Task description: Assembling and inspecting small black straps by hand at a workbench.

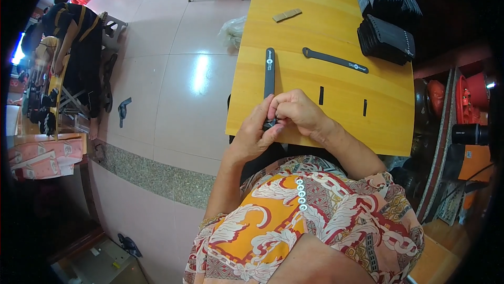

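1. Head view, hands: left hand (253, 136) closed around near end of dark strap (270, 76); right hand (300, 113) curled, fingertips closed on same end, exact pinch partly hidden by fingers.
2. Head view, strap position: over left part of yellow bench (331, 37), far end pointing away from body, rounded, with white print.
3. Head view, nearby on bench: second dark strap (336, 61) lying slantwise to the right; two short black strips (321, 95) just beyond right hand, apart; tan piece (287, 15) farther off; stack of black straps (387, 40) at far right.
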A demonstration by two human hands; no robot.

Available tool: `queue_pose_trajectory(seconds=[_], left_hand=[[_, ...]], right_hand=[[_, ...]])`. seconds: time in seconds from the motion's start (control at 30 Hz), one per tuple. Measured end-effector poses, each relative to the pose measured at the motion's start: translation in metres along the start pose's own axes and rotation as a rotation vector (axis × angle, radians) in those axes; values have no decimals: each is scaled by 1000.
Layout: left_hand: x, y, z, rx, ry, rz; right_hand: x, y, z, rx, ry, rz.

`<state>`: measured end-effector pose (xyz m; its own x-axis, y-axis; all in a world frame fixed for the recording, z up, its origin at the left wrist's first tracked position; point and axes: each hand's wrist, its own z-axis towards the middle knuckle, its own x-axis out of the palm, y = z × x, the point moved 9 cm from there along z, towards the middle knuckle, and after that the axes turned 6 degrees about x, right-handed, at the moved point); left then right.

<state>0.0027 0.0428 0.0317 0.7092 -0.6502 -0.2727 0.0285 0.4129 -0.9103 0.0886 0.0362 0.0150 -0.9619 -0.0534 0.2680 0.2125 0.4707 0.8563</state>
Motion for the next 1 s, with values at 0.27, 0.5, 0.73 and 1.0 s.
queue_pose_trajectory(seconds=[0.27, 0.5, 0.73, 1.0], left_hand=[[4, 1, -4, -5, 45, 50], [1, 7, -7, 8, 1, 47], [0, 18, -14, -141, -128, -257], [13, 35, -29, -317, -338, -774]], right_hand=[[-5, -14, 6, 115, -44, 170], [-5, -29, 8, 272, 31, 420], [3, -32, 4, 324, 123, 609], [-50, 0, 5, 116, 36, 645]])
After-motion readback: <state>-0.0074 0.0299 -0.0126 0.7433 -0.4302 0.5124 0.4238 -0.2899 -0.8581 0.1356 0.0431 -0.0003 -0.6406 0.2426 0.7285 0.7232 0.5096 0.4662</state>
